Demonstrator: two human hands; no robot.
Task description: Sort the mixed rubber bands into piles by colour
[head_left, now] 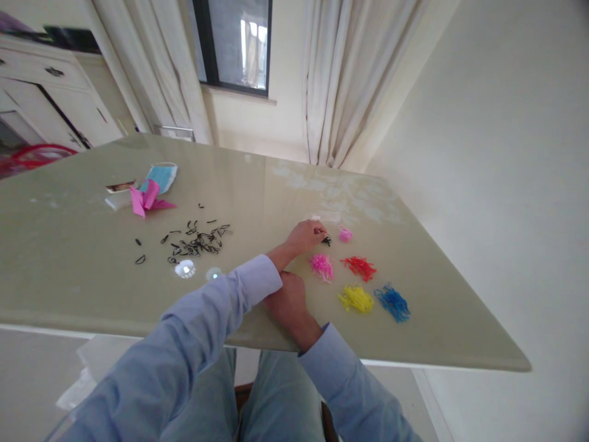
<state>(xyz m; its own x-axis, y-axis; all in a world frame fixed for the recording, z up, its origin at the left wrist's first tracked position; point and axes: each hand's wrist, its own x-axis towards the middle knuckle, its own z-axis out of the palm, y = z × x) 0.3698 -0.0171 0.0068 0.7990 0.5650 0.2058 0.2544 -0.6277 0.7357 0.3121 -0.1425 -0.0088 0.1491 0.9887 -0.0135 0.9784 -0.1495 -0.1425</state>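
My left hand (305, 238) reaches across the table to the right, its fingers pinched together at a small pile of black elastic bands (326, 240); what lies between the fingertips is hidden. Under the left wrist, near the table's front edge, rests my right hand (291, 299), back upward, with its fingers out of sight. Close by lie small heaps of bands: pink (321, 267), red (360, 267), yellow (356, 299) and blue (392, 303). A smaller pink bunch (345, 234) sits just right of the black pile. Many loose black bands (200, 242) are scattered left of my hands.
On the table's (257, 196) left side lie a blue face mask (161, 177), a folded pink paper piece (148, 199) and a small brown-and-white strip (120, 186). Light reflections (184, 269) show near the front edge. A wall (497, 184) runs along the right.
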